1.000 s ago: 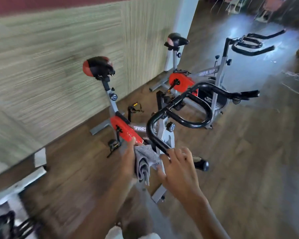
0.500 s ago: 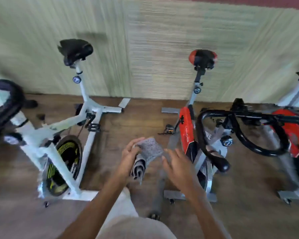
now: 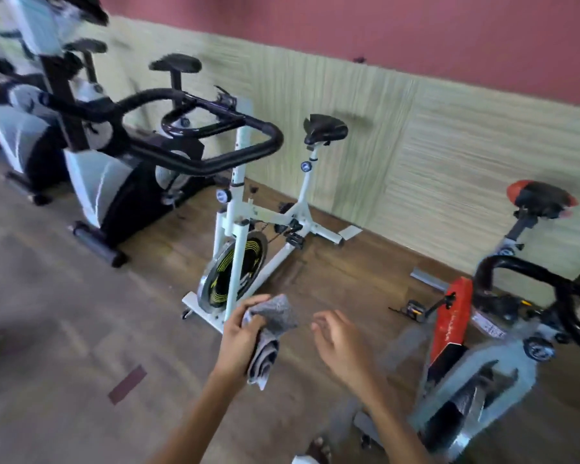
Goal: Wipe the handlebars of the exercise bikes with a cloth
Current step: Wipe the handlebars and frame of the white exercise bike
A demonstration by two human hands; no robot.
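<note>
My left hand (image 3: 240,336) grips a folded grey cloth (image 3: 272,333), which hangs down from my fingers in front of me. Beside it my right hand (image 3: 340,346) is held in the air with loosely bent fingers and holds nothing. Straight ahead stands a white exercise bike (image 3: 245,229) with black looped handlebars (image 3: 221,142), up and left of my hands. At the right is a red and grey exercise bike (image 3: 456,326) with black handlebars (image 3: 529,276). Neither hand touches a bike.
More grey and black exercise machines (image 3: 91,169) stand at the far left. All bikes line up along a pale panelled wall (image 3: 449,155). The wooden floor (image 3: 64,329) stretches to the left, with a dark tape strip (image 3: 127,384) on it.
The view has swung left from the red bike to the white one. My right hand has left the red bike's handlebar and drawn away from the cloth, which stays in my left hand.
</note>
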